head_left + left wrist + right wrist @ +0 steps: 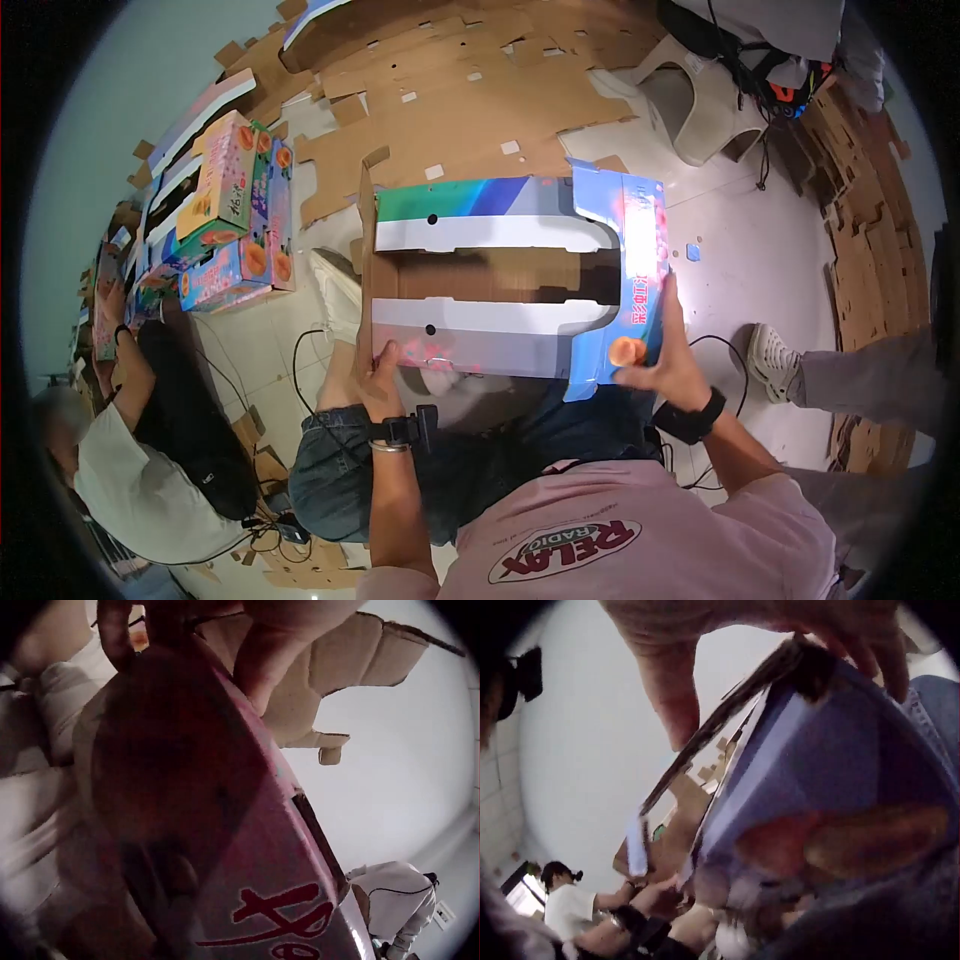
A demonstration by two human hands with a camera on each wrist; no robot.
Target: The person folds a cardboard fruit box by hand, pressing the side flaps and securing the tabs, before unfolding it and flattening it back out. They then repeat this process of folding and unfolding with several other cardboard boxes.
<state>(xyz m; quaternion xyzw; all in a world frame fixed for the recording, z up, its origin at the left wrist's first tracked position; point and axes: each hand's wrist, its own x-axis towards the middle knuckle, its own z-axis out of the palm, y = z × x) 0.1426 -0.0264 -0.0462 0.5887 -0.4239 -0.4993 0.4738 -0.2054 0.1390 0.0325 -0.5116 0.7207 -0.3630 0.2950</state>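
Note:
A printed cardboard fruit box [480,340] lies across the person's lap, its top partly open between two white inner flaps. At its near left corner, my left hand [378,378] grips the wall, thumb on one side and fingers on the other, as the left wrist view also shows. A blue end flap [640,285] with red characters and a fruit picture covers the right end. My right hand [678,370] holds that end, fingers along the outer side and thumb across the near corner. A plain brown end flap [367,260] stands up at the left.
Stacked printed boxes [225,210] stand to the left, beside another seated person [150,480]. Flattened cardboard [460,100] covers the floor ahead. A plastic stool [695,100] is at the upper right. Cables and a person's shoe [773,362] lie to the right.

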